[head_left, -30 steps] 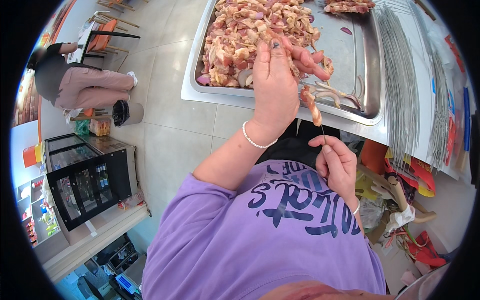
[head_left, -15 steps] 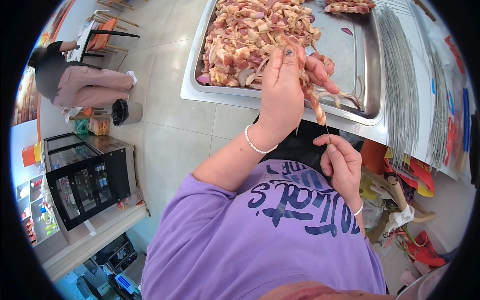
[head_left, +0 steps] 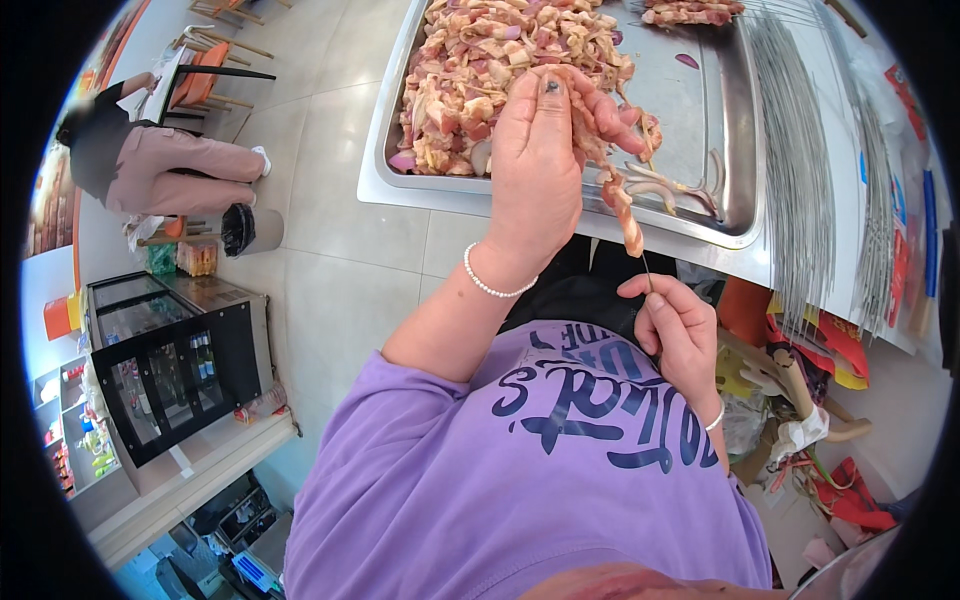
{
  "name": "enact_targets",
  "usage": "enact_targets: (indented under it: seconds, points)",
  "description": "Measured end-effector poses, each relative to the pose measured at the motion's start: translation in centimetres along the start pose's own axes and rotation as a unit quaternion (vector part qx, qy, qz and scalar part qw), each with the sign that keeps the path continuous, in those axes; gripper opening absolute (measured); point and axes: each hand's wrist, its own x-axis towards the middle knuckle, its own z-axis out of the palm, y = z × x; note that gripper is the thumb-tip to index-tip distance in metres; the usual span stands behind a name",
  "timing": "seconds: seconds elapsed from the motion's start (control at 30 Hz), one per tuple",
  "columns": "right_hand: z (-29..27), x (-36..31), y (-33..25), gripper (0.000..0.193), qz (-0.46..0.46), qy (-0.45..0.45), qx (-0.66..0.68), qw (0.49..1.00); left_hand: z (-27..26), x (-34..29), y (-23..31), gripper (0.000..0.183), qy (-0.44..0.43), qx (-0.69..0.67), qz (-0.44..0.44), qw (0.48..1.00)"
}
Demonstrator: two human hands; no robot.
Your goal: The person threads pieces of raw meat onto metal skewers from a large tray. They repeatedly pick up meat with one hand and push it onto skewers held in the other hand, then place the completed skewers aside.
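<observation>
My left hand [head_left: 540, 165] is bent over the near edge of a rectangular, shiny metal tray [head_left: 690, 105], its fingers close together and curled round the upper part of a long strip of pale pink raw meat [head_left: 623, 215]. The strip is on a thin grey metal skewer [head_left: 647, 266] and hangs at a slant below my fingers; my right hand [head_left: 680, 325] clamps the bare lower length of that skewer between thumb and forefinger. In the tray, a heap of chopped pink and cream raw meat [head_left: 465, 90] fills the left side, mixed with purple onion pieces [head_left: 402, 161]; the right side is mostly bare metal, with pale curved onion strips [head_left: 665, 188] near the front corner and some loaded meat skewers [head_left: 692, 12] at the far end, cut off by the upper edge of the view. Right of the tray, a dense bundle of thin bare metal skewers [head_left: 800, 170] lies on a white tabletop [head_left: 846, 225]. Beyond my left arm, a grey round bin [head_left: 268, 230] wears a black liner, its contents too dark to tell, and a black glass-fronted cabinet [head_left: 190, 360] holds bottles I can't make out clearly. My left hand hides the skewer's upper part and tip, and my right palm covers its lower end.
</observation>
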Motion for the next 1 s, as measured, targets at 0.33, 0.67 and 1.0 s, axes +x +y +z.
enact_targets:
  seconds: [0.33,0.67,1.0]
  points:
    - [0.4,0.3,0.5,0.026,-0.006,-0.001,0.017,1.0,0.8,-0.6,-0.4,0.025,0.027,-0.024,0.001,0.999]
    - [0.3,0.8,0.6,0.025,-0.012,0.007,0.01,1.0,0.8,-1.2,-0.3,0.021,0.028,0.018,-0.032,0.999]
    - [1.4,1.5,-1.2,0.028,0.017,-0.029,0.022,0.999,0.7,-1.5,-0.5,0.02,0.021,-0.003,-0.041,0.999]
